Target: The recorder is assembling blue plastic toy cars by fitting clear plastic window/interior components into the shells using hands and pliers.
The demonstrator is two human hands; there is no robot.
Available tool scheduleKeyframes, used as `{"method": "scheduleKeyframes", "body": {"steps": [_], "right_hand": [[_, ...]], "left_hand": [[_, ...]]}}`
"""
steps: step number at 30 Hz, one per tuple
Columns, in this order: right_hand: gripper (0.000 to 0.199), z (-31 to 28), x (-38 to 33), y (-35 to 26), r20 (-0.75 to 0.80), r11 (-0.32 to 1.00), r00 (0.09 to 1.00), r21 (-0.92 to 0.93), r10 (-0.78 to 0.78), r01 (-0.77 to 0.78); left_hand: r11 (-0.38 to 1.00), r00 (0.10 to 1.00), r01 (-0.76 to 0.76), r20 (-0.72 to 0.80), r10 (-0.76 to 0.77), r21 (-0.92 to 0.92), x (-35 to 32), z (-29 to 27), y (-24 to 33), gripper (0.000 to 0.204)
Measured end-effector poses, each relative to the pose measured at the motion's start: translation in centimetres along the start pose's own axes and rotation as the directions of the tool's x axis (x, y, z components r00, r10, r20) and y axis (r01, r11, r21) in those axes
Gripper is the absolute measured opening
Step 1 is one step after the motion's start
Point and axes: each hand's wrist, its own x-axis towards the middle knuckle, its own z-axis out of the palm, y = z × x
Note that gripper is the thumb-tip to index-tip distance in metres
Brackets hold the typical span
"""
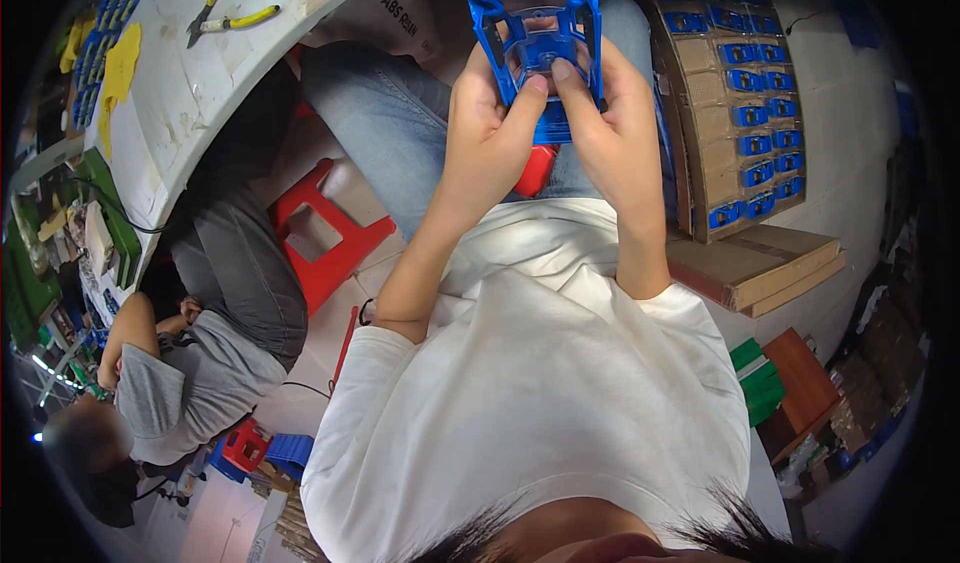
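A blue plastic frame [545, 128], with an open middle and two long side arms, is held upright in front of my lap. My left hand [487, 133] grips its left side, and my right hand [612, 128] has hold of its right side. Both thumbs press on the lower inner face, their tips almost meeting. The other fingers are mostly hidden behind the part. Just below it, a red object [537, 171] shows against my jeans; its kind cannot be made out.
To the right stands a cardboard tray [708, 98] holding several small blue parts, beside stacked flat boxes [760, 263]. At left is a white table [190, 93] with yellow-handled cutting pliers [235, 21]. A red stool [325, 243] and a seated person [205, 383] are also on that side.
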Motion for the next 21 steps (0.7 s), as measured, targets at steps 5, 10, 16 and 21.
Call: {"method": "scheduleKeyframes", "body": {"steps": [5,10,16,21], "right_hand": [[0.019,-0.1,0.0,0.4,0.005,1.000,1.000,0.029,-0.001,0.001],[0.020,-0.1,0.0,0.6,0.030,0.998,0.999,0.067,0.018,-0.020],[0.018,0.0,0.2,1.0,0.000,0.996,0.996,0.022,-0.084,0.084],[0.020,0.3,0.1,0.8,0.017,0.999,0.999,-0.037,-0.034,0.035]], "left_hand": [[1.000,1.000,0.017,0.009,-0.018,0.017,0.0,-0.2,0.0,0.033],[1.000,1.000,0.001,-0.012,-0.001,0.025,0.2,-0.4,-0.4,0.030],[0.999,0.998,-0.018,-0.064,0.021,0.044,0.5,-0.2,-0.5,0.030],[0.997,0.992,-0.028,-0.119,0.038,0.077,0.4,-0.3,-0.9,0.029]]}}
